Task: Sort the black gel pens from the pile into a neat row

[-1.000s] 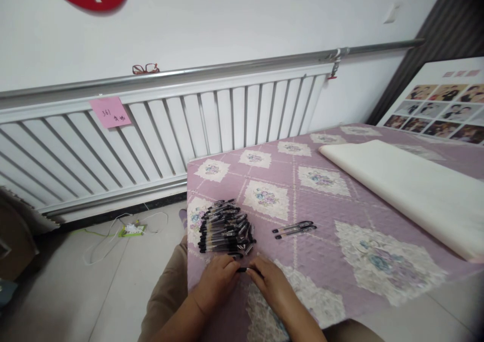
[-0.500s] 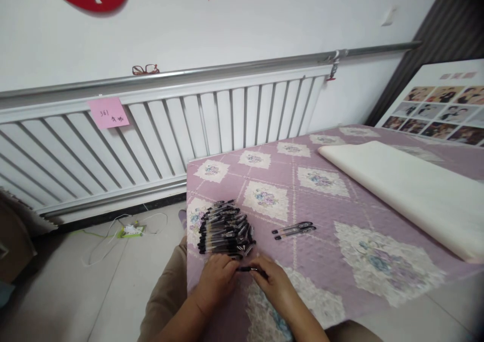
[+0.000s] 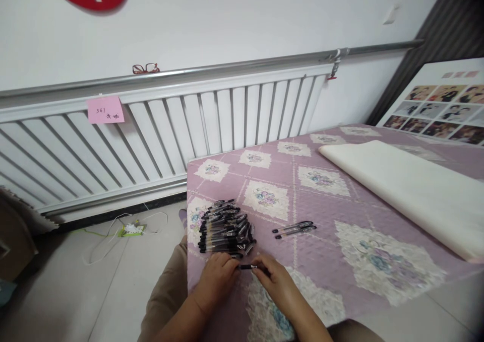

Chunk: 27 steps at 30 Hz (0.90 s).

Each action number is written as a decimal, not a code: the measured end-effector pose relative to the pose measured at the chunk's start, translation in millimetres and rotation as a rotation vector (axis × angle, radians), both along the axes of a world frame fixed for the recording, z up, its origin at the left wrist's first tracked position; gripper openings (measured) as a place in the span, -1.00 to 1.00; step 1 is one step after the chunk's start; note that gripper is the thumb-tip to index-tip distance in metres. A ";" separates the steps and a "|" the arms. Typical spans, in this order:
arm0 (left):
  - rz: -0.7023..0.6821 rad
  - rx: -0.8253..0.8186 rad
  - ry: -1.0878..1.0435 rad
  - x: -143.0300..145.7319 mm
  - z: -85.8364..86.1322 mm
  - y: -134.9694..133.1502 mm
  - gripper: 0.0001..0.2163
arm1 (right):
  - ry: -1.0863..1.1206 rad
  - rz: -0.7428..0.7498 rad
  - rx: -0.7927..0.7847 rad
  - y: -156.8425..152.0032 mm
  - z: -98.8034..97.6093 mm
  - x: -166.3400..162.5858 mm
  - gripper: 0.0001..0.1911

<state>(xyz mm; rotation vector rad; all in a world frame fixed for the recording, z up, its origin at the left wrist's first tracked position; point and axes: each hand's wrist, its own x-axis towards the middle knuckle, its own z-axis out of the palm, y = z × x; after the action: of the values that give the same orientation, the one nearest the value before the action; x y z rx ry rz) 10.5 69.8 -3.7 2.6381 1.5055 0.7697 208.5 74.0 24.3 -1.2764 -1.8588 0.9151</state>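
Note:
A dark gel pen [image 3: 246,267] lies level between my hands, just above the cloth at the near side of the pen pile. My left hand [image 3: 220,275] is closed around its barrel, hiding the rear part. At the pale pointed end, my right hand [image 3: 270,274] pinches with thumb and fingers; a dark piece that looks like the pen's cap shows in them, partly hidden. Right behind my left hand, a heap of black-capped clear pens [image 3: 223,228] is stacked. To the right, a few similar pens [image 3: 294,228] lie side by side.
A purple floral cloth [image 3: 272,171] covers the surface. Farther right lies a folded cream sheet [image 3: 397,196], with a photo board [image 3: 434,103] behind it. A white radiator [image 3: 227,115] runs along the wall. A power strip [image 3: 132,230] with cables is on the floor.
The pen between my hands has shifted up slightly, and more of its pale tip shows beside my right fingers. The pen heap and the separate pens stay put.

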 end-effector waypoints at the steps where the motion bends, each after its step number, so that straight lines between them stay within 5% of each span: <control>1: -0.004 0.007 -0.001 -0.2 -0.3 0.2 -0.92 | 0.001 0.001 0.002 0.0 0.1 0.0 -0.92; 20: 0.008 0.093 0.046 -0.6 -1.0 1.1 -0.94 | -0.112 0.047 0.042 -0.1 -1.2 1.2 -0.94; 27: 0.001 0.098 -0.004 -0.4 7.9 -1.1 -0.92 | -0.150 0.092 0.104 -0.1 1.8 0.6 -0.77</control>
<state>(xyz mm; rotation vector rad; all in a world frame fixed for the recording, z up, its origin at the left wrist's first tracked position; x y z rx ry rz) 10.1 68.7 4.3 2.7027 1.5058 0.8700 209.0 73.9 26.1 -1.2335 -2.0692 0.7771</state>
